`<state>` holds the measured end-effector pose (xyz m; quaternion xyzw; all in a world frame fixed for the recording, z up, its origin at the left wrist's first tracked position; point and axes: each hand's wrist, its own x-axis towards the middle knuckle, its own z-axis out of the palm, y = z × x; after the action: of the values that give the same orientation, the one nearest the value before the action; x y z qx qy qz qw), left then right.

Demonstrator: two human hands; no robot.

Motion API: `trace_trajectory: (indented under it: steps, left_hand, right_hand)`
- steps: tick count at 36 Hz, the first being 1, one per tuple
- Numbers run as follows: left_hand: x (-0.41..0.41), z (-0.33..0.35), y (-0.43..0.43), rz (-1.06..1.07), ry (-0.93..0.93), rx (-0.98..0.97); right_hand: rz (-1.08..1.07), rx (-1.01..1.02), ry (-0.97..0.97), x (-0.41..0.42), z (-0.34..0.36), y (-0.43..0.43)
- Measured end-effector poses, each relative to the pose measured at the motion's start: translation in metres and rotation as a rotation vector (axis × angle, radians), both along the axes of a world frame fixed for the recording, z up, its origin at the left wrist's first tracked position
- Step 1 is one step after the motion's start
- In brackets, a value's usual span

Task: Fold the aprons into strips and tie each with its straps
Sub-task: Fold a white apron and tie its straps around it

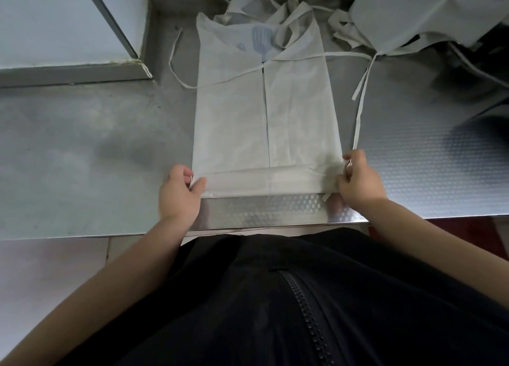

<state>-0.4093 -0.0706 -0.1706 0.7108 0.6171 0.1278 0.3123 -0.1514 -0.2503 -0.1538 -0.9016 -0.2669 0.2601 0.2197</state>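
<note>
Head view. The apron [264, 112] lies flat on the steel table [82, 159], long axis running from 6 to 12 o'clock, near end close to the table's front edge.

Hands: the left hand [179, 195] pinches the 9 o'clock end of the turned-up band [264, 181]. The right hand [360, 182] pinches the 3 o'clock end. The hands are well apart, one at each end.

Step in hand, as judged: rolling or folding the apron away from the body into a strip. Recommendations:
- Turn both ends together so the band stays square to the centre seam.
- Press each turn flat before the next.
- Leave both straps outside the roll for tying.

Condition of the apron: white, thin, slightly translucent. Both side flaps are folded in and meet along a centre line. A blue spatula print [261, 39] shows through at 12 o'clock. The left strap [173, 62] loops out at 10 o'clock. The right strap [360, 95] trails down to the right hand; whether it is gripped cannot be told.

Further aprons [407, 13] lie heaped at 1 o'clock, not yet folded.
</note>
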Motion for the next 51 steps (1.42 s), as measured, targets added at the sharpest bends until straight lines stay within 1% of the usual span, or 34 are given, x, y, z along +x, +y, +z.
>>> trace_trajectory:
  steps: [5, 8, 11, 13, 16, 18, 19, 21, 23, 24, 25, 28, 31, 33, 36, 38, 41, 44, 48, 51]
  left_hand:
    - [0.000, 0.000, 0.003, -0.033, 0.023, 0.031]
    - [0.000, -0.001, 0.001, -0.090, 0.096, 0.078]
    - [-0.001, 0.002, 0.000, -0.145, 0.191, 0.111]
    - [-0.002, 0.003, 0.002, -0.176, 0.211, 0.125]
    - [-0.001, 0.004, 0.005, -0.171, 0.194, 0.112]
    - [-0.001, 0.003, 0.007, -0.153, 0.197, 0.103]
    - [-0.002, 0.004, 0.007, -0.160, 0.195, 0.131]
    - [-0.006, 0.001, 0.009, -0.276, 0.158, 0.273]
    - [-0.012, -0.003, 0.012, -0.496, 0.140, 0.378]
    - [-0.013, -0.004, 0.015, -0.591, 0.134, 0.371]
    - [-0.015, -0.004, 0.016, -0.646, 0.133, 0.323]
    - [-0.016, 0.003, 0.015, -0.670, 0.182, 0.182]
    - [-0.019, 0.010, 0.019, -0.718, 0.255, 0.088]
    - [-0.020, 0.012, 0.026, -0.696, 0.203, 0.057]
    - [-0.014, 0.019, 0.033, -0.544, 0.028, -0.011]
    - [-0.007, 0.022, 0.036, -0.442, -0.003, -0.108]
    - [0.000, 0.018, 0.042, -0.304, -0.042, -0.211]
    - [0.009, 0.014, 0.047, -0.187, -0.014, -0.195]
    - [0.022, 0.014, 0.047, -0.078, 0.109, -0.099]
    - [0.026, 0.010, 0.050, -0.073, 0.220, -0.038]
  right_hand:
    - [0.036, 0.004, 0.005, -0.001, 0.003, -0.005]
    - [0.056, -0.039, -0.036, -0.001, 0.003, -0.006]
    - [0.157, -0.155, -0.127, -0.003, 0.007, -0.007]
    - [0.257, -0.230, -0.173, -0.004, 0.009, -0.007]
    - [0.390, -0.291, -0.161, 0.000, 0.010, -0.009]
    - [0.439, -0.293, -0.141, 0.003, 0.011, -0.011]
    - [0.453, -0.293, -0.127, 0.004, 0.012, -0.012]
    - [0.478, -0.303, -0.113, 0.005, 0.014, -0.013]
    - [0.480, -0.310, -0.109, 0.006, 0.015, -0.012]
    - [0.474, -0.306, -0.112, 0.007, 0.016, -0.011]
    - [0.473, -0.299, -0.120, 0.007, 0.016, -0.011]
    - [0.474, -0.265, -0.169, 0.010, 0.015, -0.012]
    - [0.401, -0.222, -0.146, 0.011, 0.012, -0.013]
    - [0.322, -0.180, -0.100, 0.012, 0.015, -0.010]
    - [0.257, -0.169, 0.015, 0.015, 0.021, -0.006]
    - [0.237, -0.187, 0.072, 0.019, 0.022, -0.003]
    - [0.175, -0.133, 0.103, 0.027, 0.019, 0.002]
    - [0.111, -0.093, 0.081, 0.032, 0.015, 0.010]
    - [-0.037, -0.109, 0.066, 0.031, 0.008, 0.022]
    - [-0.094, -0.170, 0.013, 0.029, 0.004, 0.031]
